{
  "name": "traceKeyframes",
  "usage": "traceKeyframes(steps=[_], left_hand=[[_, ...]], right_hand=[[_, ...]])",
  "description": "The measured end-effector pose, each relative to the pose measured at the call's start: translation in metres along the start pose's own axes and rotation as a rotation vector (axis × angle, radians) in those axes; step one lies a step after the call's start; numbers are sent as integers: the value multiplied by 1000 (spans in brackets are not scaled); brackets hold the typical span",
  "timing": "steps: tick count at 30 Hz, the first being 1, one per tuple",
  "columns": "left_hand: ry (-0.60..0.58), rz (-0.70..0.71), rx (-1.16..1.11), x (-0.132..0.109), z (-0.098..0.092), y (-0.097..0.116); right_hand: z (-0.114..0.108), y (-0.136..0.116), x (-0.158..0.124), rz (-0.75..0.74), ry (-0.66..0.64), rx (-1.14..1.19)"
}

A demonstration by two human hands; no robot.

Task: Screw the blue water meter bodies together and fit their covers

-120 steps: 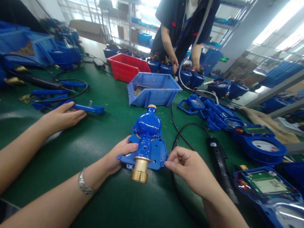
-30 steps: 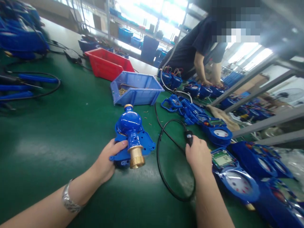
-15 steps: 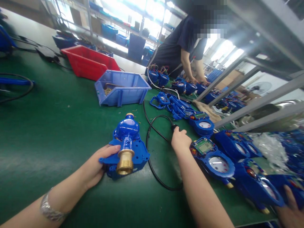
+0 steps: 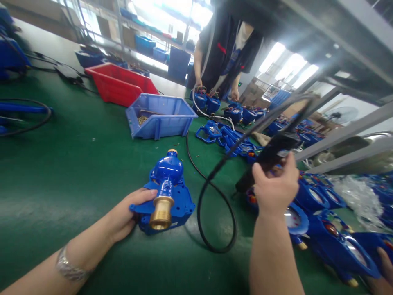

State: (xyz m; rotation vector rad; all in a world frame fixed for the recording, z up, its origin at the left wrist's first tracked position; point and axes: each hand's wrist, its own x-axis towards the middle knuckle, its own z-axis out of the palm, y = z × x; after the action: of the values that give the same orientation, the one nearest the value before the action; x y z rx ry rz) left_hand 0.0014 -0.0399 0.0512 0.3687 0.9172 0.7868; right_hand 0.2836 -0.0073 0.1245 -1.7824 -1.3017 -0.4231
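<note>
My left hand [image 4: 129, 213] grips the side of a blue water meter [image 4: 168, 170]. The meter lies with its pipe body upward, and its threaded brass end points toward me. My right hand [image 4: 274, 186] is closed around a black corded electric screwdriver [image 4: 270, 157], raised off the bench and somewhat blurred. Its narrow end slants down to the left, over the bench. A black cable [image 4: 201, 205] loops between the tool and the water meter. Behind the meter, a few small brass screws [image 4: 176, 144] lie loose on the green bench.
Beyond the meter stand a blue bin [image 4: 162, 116] with small brass screws and a red bin [image 4: 121, 84]. More water meters [image 4: 325, 237] line the right side beside a metal frame [image 4: 346, 151]. Another person's hand [image 4: 382, 270] shows at lower right; a co-worker [image 4: 224, 53] stands across the bench.
My right hand has lifted the electric screwdriver off the bench and moved right, carrying the cable loop up. My left hand keeps the water meter in place. The co-worker has straightened up.
</note>
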Motion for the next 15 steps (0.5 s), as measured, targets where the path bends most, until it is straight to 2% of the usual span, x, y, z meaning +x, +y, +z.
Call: traceKeyframes(steps=[3,5,6,9,12,15], left_hand=[[-68,10,-13,-1,0,1],[-116,6,-23,-1,-1,1],[-133,5,-28,-1,-1,0],[-145,15,-18,1,-2,-2],[-131,21,16,3,-4,-4],[-111,5,22,6,-5,-3]], right_hand=[[-11,-2,17,170,244,442],[-18,-15,21,251,303,726],[-22,-24,21,300,281,827],[-28,-57,14,377,80,947],[-21,-87,6,290,-109,1028],[-4,-105,1,197,-212,1161]])
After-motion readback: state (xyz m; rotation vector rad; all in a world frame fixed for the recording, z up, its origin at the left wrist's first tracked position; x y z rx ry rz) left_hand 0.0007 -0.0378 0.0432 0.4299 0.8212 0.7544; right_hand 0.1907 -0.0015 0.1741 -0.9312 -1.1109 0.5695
